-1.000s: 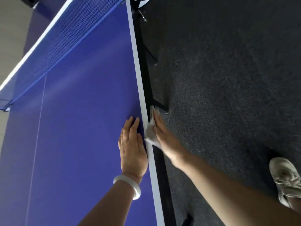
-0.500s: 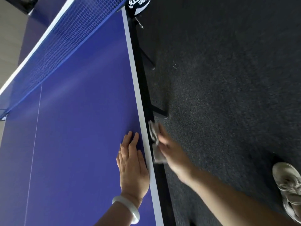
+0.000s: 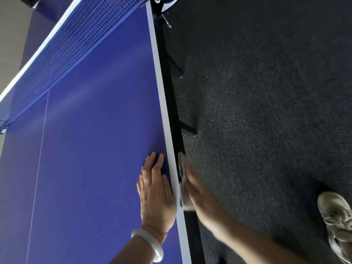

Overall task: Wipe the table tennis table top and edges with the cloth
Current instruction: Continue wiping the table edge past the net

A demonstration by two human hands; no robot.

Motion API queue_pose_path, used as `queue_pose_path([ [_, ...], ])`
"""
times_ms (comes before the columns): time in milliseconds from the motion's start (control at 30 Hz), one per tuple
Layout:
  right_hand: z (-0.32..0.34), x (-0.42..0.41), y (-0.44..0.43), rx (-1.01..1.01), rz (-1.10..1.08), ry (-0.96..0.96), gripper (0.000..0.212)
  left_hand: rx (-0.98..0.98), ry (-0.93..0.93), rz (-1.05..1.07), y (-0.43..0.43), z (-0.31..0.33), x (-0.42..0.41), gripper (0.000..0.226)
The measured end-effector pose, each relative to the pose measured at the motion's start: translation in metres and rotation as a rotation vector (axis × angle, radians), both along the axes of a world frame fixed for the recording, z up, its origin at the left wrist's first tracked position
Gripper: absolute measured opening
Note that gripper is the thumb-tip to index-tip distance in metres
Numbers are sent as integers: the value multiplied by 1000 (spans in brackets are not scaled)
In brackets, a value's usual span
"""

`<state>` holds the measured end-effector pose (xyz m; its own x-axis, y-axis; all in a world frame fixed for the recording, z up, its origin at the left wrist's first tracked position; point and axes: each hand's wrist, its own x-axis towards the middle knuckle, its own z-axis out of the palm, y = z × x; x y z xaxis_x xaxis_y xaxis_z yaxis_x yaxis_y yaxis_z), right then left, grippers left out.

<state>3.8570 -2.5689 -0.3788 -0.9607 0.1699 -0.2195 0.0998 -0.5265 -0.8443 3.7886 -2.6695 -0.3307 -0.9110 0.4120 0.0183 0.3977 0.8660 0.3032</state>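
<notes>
The counter point(image 3: 91, 149), a blue table tennis top, fills the left of our view, and we judge it stiff, smooth and too heavy to shift under a wipe, so it wants pressure and no holding. Dark carpet floor point(image 3: 266, 111) takes up the right. The net point(image 3: 62, 44) crosses the far end, and we expect it and its post clamp point(image 3: 163, 2) to halt any stroke up this side. Below the white sideline point(image 3: 162, 103) runs the dark side edge point(image 3: 171, 103), the strip now being cleaned. Two black frame struts point(image 3: 187, 127) jut from under it toward the carpet, and they look likely to catch knuckles on a long pass.

Our left hand point(image 3: 155, 193) lies spread flat on the blue top just inside the sideline, fingers straight, bracing. Our right hand point(image 3: 198, 195), blurred by motion, appears to have its fingers laid straight along the edge, pressing rather than pinching, though the thumb is hidden. A pale shoe point(image 3: 337, 221) stands on the carpet well apart from the counter.

The cloth point(image 3: 182, 168), small, pale and crumpled, sits between the right hand and the side edge, touching both. We judge it light, soft and limp, so it is best held under flat fingers. A white bangle point(image 3: 150, 244) circles the left wrist and could knock the top.
</notes>
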Motion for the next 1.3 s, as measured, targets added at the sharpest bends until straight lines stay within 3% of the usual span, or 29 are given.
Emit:
queue_pose_path([
  [200, 20, -103, 60, -27, -84, 38, 54, -11, -27, 24, 2, 1, -1, 51],
  [333, 3, -29, 14, 157, -45, 101, 53, -31, -31, 23, 0, -1, 0, 51],
  [467, -7, 22, -6, 197, 61, 70, 56, -55, -17, 6, 2, 1, -1, 52],
  [733, 16, -122, 78, -54, 3, 1, 54, -97, -77, 39, 5, 6, -1, 53],
  [933, 11, -79, 33, 139, -95, 27, 55, -130, -93, 35, 5, 7, -1, 57],
  [1033, 8, -62, 16, 93, -69, -18, 59, -140, -95, 22, 6, 8, -2, 57],
  [1300, 10, -166, 61, 231, -160, -163, 62, -144, -75, 13, 7, 7, -1, 54],
])
